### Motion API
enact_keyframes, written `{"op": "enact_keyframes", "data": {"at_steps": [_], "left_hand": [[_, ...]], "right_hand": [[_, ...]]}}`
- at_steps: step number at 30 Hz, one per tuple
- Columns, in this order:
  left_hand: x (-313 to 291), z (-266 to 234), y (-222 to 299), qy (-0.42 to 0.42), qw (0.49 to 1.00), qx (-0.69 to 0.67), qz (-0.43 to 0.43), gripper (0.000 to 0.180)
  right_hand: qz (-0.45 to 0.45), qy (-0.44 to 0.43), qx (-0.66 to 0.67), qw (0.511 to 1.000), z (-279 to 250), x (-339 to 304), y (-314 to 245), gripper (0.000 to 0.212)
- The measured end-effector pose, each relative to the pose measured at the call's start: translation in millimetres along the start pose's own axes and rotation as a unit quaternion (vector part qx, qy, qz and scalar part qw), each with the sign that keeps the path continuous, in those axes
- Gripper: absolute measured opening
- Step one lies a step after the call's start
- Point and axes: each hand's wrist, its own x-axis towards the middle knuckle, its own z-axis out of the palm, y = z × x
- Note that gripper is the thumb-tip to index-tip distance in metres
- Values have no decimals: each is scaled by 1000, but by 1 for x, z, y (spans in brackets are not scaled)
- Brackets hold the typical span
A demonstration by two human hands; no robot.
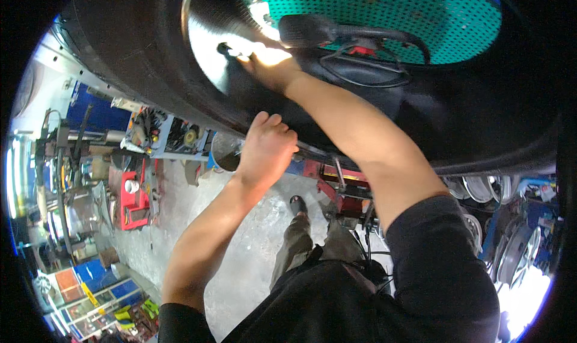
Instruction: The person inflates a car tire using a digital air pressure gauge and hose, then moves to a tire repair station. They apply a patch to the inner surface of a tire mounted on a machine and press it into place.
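Observation:
A big black tire (150,60) fills the upper part of the head view. My right hand (273,66) reaches into it against the brightly lit inner wall, beside a small dark spot. Its fingers are drawn together; glare hides whatever they hold. Lower down, my left hand (267,148) is closed round the tire's near edge, fingertips curled over it. A black, thick-headed device (306,30) with a cable lies inside the tire, just beyond my right hand, with a red part (363,47) near it.
Behind the tire's opening is a green perforated panel (384,12). Below the tire are a metal bucket (226,151) and a red metal stand (348,202). Tool trays (168,133) and a red tray (133,199) stand left; several wheel rims (514,256) are stacked right.

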Motion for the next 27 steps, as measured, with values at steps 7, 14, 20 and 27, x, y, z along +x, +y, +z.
{"op": "enact_keyframes", "data": {"at_steps": [7,14,20,27], "left_hand": [[1,-6,0,-8,998,39,38,26],[6,2,-6,-35,995,85,40,27],[0,7,-11,101,988,-18,117,32],[-6,5,-9,15,997,48,51,26]], "right_hand": [[278,-305,-2,911,-98,-48,-16,63],[347,-224,-123,902,-227,-135,-86,60],[439,-100,-134,883,-262,-195,-174,47],[452,69,-29,889,-247,-224,-223,42]]}}
